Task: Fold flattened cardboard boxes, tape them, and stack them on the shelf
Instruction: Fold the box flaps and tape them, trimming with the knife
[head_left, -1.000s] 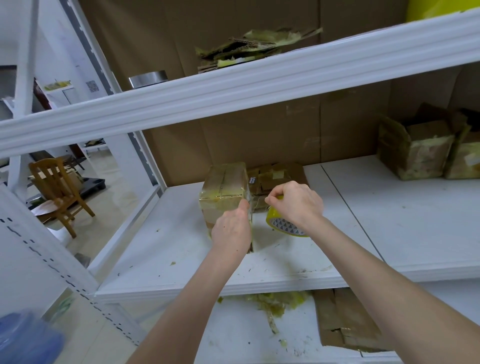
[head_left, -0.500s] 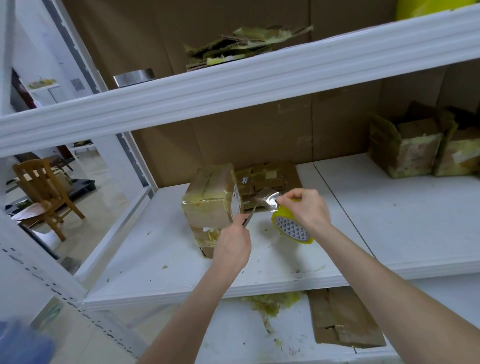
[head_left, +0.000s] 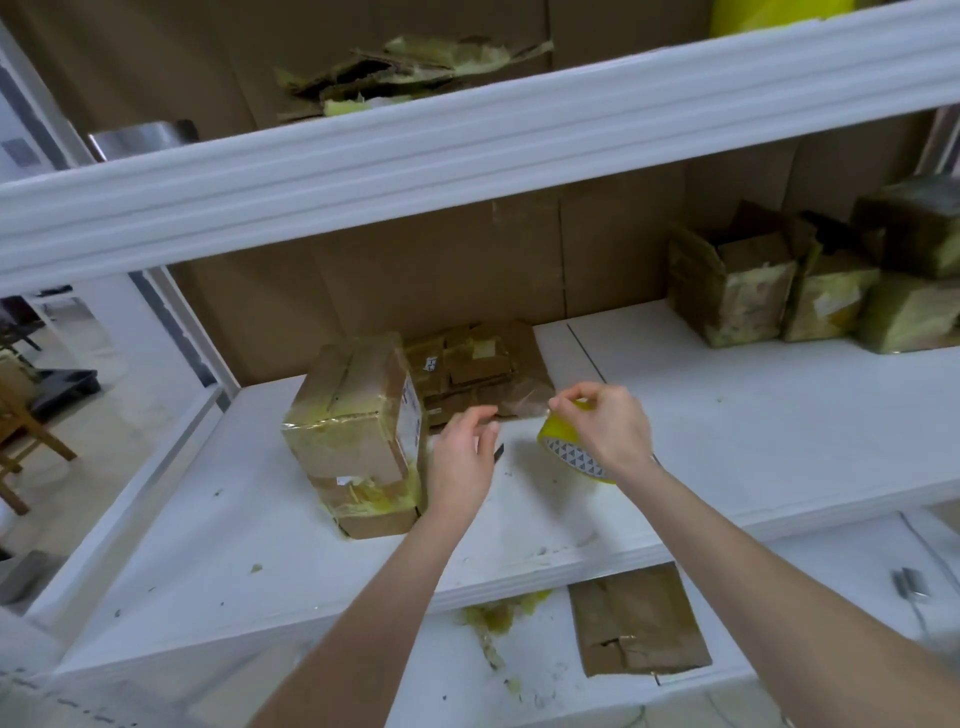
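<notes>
Matt cardboard, glossy tape, white-finished shelving.

The taped box (head_left: 353, 410) was brown cardboard, its seams covered in glossy yellowish tape, wrinkled and frayed low down. The tape roll (head_left: 571, 457) was shiny yellow plastic film on a printed core. The shelf board (head_left: 727, 415) had a smooth matt white finish, scuffed and specked. The back panel (head_left: 415, 280) was plain matt cardboard. A container (head_left: 143, 137) on the upper shelf (head_left: 467, 150) looked like brushed metal; the chair (head_left: 31, 431) was wood.

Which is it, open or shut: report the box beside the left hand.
Shut. The cardboard box has top flaps folded flat along a seam, with glossy tape over its front edge.
</notes>
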